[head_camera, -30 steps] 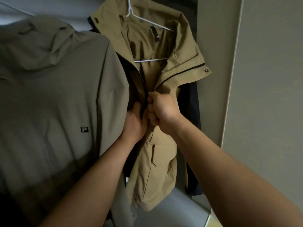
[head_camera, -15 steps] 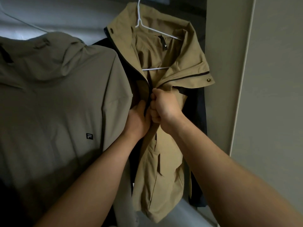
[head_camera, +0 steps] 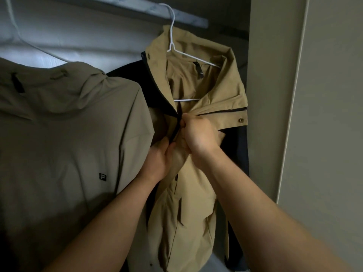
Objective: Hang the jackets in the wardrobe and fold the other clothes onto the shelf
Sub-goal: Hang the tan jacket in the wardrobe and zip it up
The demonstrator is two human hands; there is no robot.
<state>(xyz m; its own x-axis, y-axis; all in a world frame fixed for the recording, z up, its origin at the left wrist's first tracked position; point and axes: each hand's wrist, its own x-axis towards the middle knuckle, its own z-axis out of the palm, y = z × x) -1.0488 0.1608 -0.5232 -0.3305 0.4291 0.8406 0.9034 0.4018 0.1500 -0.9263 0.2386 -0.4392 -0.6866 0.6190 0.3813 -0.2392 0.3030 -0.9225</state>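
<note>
A tan jacket (head_camera: pixel 188 209) with dark navy panels hangs on a white wire hanger (head_camera: pixel 172 36) inside the wardrobe. Its collar lies open at the top. My right hand (head_camera: pixel 198 137) pinches the jacket's front at the zip line, fist closed, just below the hanger's bar. My left hand (head_camera: pixel 159 160) grips the jacket's front edge a little lower and to the left. What the fingertips hold exactly is hidden by the hands.
A grey-beige hooded jacket (head_camera: pixel 64 144) with a small black logo hangs to the left on another white hanger (head_camera: pixel 29 44), touching the tan one. The wardrobe rail (head_camera: pixel 137 10) runs above. The wardrobe's side wall (head_camera: pixel 269 95) and door edge (head_camera: pixel 294 95) stand close on the right.
My right hand has moved up the tan jacket's front toward the collar, and the front is closed higher. My left hand stayed lower. The view has tilted upward.
</note>
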